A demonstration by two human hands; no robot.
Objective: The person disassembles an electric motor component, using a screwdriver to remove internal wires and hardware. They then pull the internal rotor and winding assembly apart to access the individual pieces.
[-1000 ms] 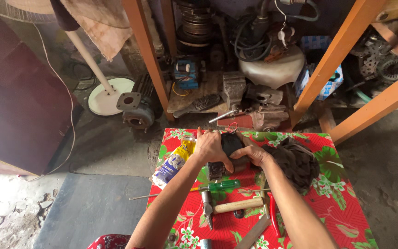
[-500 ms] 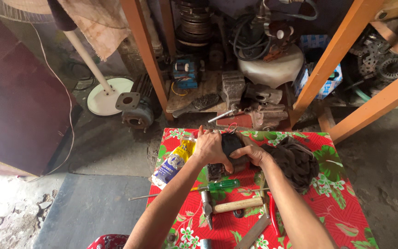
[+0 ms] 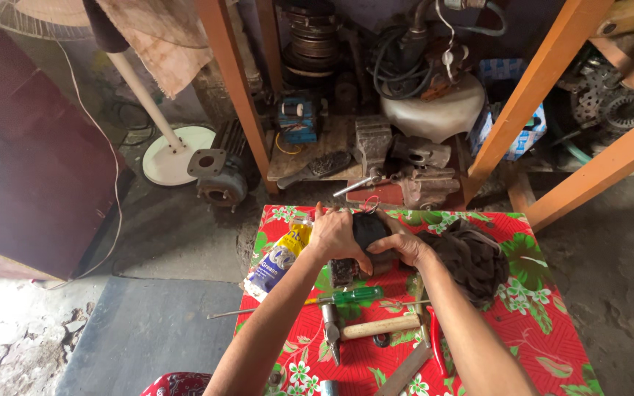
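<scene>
We have both hands on the small dark motor part (image 3: 367, 229) that sits near the far edge of the red flowered table (image 3: 544, 345). Since a second ago almost nothing moves: the left hand (image 3: 337, 236) stays curled over the part's top and left side, fingers wrapped close around it, and the right hand (image 3: 399, 246) stays pressed to its right side, fingers narrow and gripping. The part stays in the same spot, so we judge the work is a steady hold or a slow turn, not a lift. Left of the part lies a yellow and white grease pouch (image 3: 280, 258); right of it a dark rag (image 3: 467, 257). Nearer us than the part lie a green-handled screwdriver (image 3: 354, 296) and a wooden-handled hammer (image 3: 376, 328)
</scene>
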